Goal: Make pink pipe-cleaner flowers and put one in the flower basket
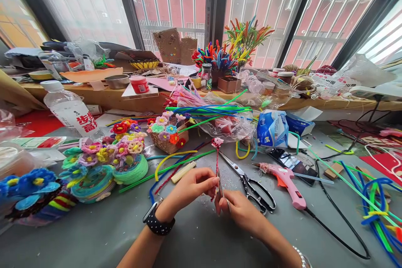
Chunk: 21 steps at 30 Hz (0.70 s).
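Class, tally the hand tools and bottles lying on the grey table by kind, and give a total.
Scissors: 1
Pink glue gun: 1
Clear plastic bottle: 1
Total: 3

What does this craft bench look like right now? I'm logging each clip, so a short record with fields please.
setting: grey table by a window, crowded with craft supplies
left hand: pinches the red stem of a pipe-cleaner flower
right hand: grips the stem's lower end
flower: pink head, held upright between both hands
nearby tools: scissors and pink glue gun, lying right of the hands
left side: finished flower baskets, water bottle
behind: bag of pipe cleaners
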### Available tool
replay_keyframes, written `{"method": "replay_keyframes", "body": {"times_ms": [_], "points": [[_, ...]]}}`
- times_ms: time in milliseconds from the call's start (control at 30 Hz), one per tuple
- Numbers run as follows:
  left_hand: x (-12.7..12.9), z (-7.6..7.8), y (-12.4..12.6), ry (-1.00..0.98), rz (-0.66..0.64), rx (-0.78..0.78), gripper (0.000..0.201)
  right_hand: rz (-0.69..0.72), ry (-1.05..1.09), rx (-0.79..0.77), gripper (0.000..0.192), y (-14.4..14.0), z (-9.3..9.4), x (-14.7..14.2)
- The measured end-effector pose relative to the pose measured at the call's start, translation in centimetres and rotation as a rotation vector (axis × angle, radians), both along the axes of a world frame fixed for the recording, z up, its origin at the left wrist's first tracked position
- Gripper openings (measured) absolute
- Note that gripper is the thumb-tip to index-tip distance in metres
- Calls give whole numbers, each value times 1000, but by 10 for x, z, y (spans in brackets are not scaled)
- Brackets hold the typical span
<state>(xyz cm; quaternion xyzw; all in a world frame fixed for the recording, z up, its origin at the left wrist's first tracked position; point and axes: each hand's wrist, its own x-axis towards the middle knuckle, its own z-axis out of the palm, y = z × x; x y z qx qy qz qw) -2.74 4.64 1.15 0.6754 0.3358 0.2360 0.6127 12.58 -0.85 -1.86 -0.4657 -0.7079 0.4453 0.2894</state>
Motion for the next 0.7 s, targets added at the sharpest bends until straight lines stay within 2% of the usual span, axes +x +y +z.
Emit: {"method": "replay_keyframes", "body": {"times_ms": [300,500,700], "points": [[-1,-1,1,-3,30,-25,28,8,-15,-14,70,-1,-3,-1],[-1,2,1,20,24,2,29,76,21,3,71,-1,-2,1],[-1,0,0,64,21,19,29,43,2,-7,70,0,-3,0]]}}
